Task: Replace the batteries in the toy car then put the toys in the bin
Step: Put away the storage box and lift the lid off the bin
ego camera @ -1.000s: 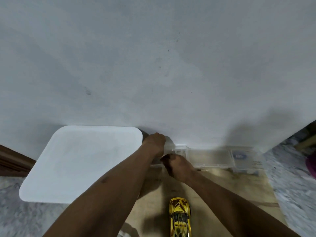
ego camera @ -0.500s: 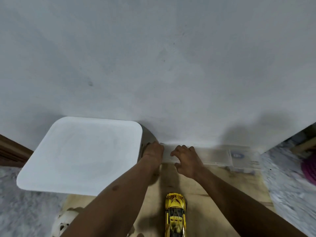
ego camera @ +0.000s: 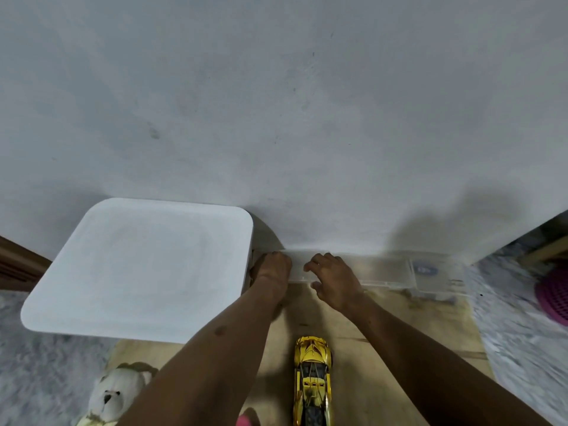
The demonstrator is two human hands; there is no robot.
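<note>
Both hands are reaching forward to a clear plastic case [ego camera: 368,270] lying against the base of the wall [ego camera: 276,103]. The left hand [ego camera: 272,269] is resting curled at the case's left end, just beside the white lidded bin [ego camera: 138,269]; whether its grip is grasping anything I cannot tell. The right hand [ego camera: 335,279] is lying on the case with fingers [ego camera: 313,265] spread, its grip released. The yellow toy car [ego camera: 313,379] is sitting on the wooden board [ego camera: 415,333] between the forearms, nose toward the wall. A white teddy bear [ego camera: 113,395] is lying near the bin's front corner.
</note>
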